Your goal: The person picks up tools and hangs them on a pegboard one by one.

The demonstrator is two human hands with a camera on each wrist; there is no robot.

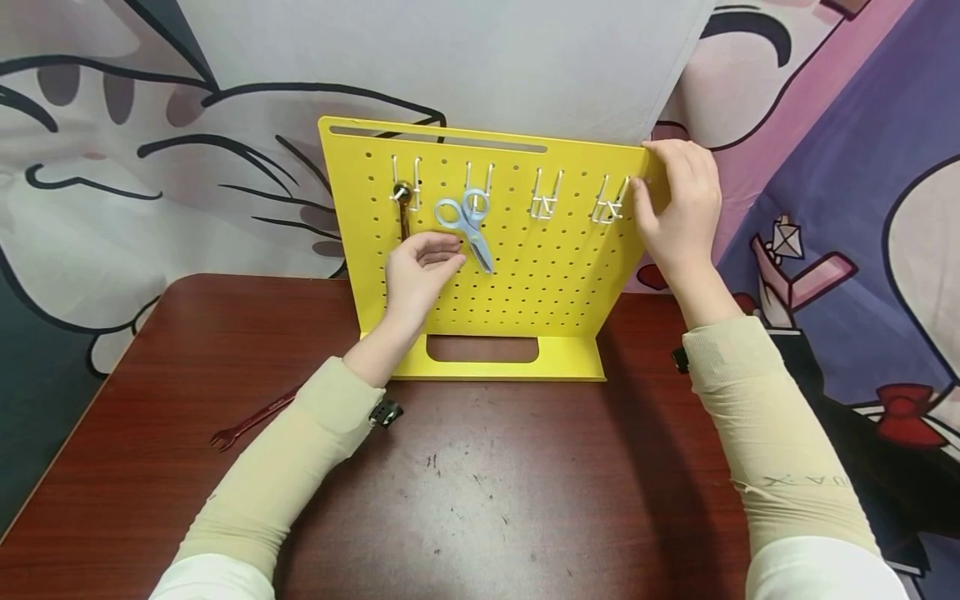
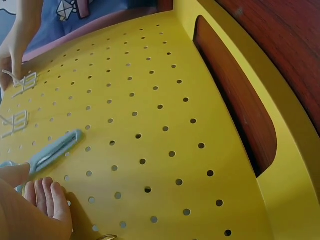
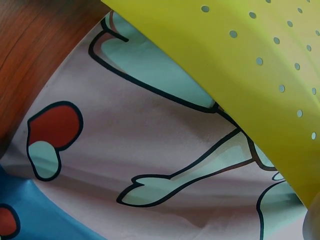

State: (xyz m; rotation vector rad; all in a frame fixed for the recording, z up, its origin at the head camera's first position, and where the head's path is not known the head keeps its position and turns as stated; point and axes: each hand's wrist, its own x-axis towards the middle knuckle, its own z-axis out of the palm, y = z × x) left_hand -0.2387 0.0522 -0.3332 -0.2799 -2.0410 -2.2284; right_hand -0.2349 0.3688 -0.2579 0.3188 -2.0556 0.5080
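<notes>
A yellow pegboard [image 1: 525,283] stands upright on the table. Light blue scissors [image 1: 473,221] hang by a handle loop from a white hook, blades pointing down. Just left of the blades is my left hand [image 1: 420,275], its fingers loosely bent and nothing between them; the left wrist view shows the thumb overlapping the scissors [image 2: 55,152]. My right hand [image 1: 682,200] grips the board's upper right edge, thumb on the front face and fingers over the edge. Beside the scissors hangs a metal tool with a round head [image 1: 403,196], its lower end hidden behind my left hand.
Two more white hooks, a middle one [image 1: 543,200] and a right one [image 1: 610,204], carry nothing. On the brown table [image 1: 465,483] a red open-ended wrench [image 1: 255,418] lies partly under my left forearm. A printed cloth [image 1: 262,183] hangs behind the board.
</notes>
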